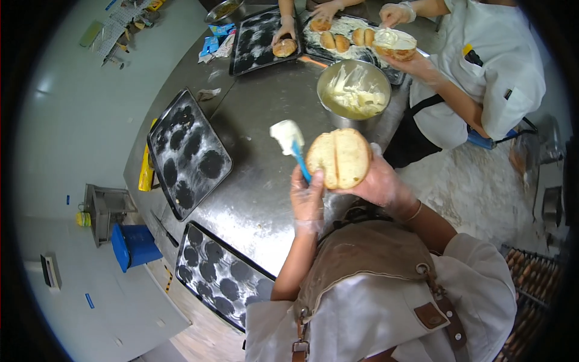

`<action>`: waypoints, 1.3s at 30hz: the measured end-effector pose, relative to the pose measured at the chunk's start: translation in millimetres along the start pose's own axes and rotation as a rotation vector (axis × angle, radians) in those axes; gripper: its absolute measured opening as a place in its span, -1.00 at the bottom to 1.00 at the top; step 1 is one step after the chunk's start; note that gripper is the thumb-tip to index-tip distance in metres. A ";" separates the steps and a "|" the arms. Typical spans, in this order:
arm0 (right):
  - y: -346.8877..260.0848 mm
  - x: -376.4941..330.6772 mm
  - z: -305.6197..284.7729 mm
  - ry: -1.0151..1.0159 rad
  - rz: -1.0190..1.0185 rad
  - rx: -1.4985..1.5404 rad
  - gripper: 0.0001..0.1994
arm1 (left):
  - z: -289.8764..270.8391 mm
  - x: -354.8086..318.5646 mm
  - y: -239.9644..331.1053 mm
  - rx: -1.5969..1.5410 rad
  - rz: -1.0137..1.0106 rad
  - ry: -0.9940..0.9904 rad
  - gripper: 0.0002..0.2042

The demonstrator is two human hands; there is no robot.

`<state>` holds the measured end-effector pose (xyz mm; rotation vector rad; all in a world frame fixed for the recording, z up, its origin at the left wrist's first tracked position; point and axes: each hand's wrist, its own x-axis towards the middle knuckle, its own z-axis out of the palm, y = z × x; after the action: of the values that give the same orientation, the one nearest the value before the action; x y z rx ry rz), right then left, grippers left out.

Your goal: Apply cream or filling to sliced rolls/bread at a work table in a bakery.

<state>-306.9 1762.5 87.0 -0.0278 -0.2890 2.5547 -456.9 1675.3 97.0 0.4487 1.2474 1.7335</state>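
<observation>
Left hand (306, 196) pinched a blue spatula (289, 142) loaded with cream; right hand (379, 181) gripped a split bun (339, 158) at its 3 o'clock.

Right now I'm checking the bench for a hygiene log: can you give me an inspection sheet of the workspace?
Surface: steel table, dusted with flour.
Job's things: split bun in the right hand; blue-handled spatula loaded with cream in the left hand; bowl of cream beyond.
Clutter: empty floured baking trays; blue wrappers at the far edge.
Grippers: both hands gloved, fingers closed on their things.
Cables: nothing seen.
Surroundings: co-workers' hands filling buns on a far tray; blue bin on the floor; rack of buns at right.
</observation>
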 end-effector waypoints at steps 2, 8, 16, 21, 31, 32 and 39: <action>-2.0 -4.0 3.5 -0.081 -0.039 -0.031 -0.24 | 2.9 12.2 -19.6 0.505 0.360 -0.114 -0.60; -60.0 -32.7 -8.1 0.172 -0.245 0.118 -0.15 | 47.5 61.6 -3.3 0.813 0.373 -0.306 -0.69; -99.8 -90.0 -52.6 0.598 -0.310 -1.058 -0.19 | 184.3 211.5 -37.8 1.815 0.193 -0.704 -0.76; -109.8 -94.9 -59.6 0.253 -0.544 0.102 -0.30 | 216.8 284.1 -134.8 1.790 0.105 -0.722 -0.73; -135.3 -96.6 -66.2 0.316 -0.483 0.130 -0.36 | 158.7 268.0 -71.4 0.984 -0.215 -0.702 -0.79; -134.8 -91.0 -65.5 0.308 -0.469 0.136 -0.36 | 138.0 253.7 -57.0 0.870 -0.228 -0.681 -0.79; -132.6 -34.3 -28.4 0.262 -0.332 0.009 -0.31 | 77.9 99.3 22.9 1.012 0.657 -0.555 -0.65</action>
<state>-204.9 1858.2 85.9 -0.2852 -0.1645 2.1914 -461.5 1799.4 128.9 1.9538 1.5593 1.1513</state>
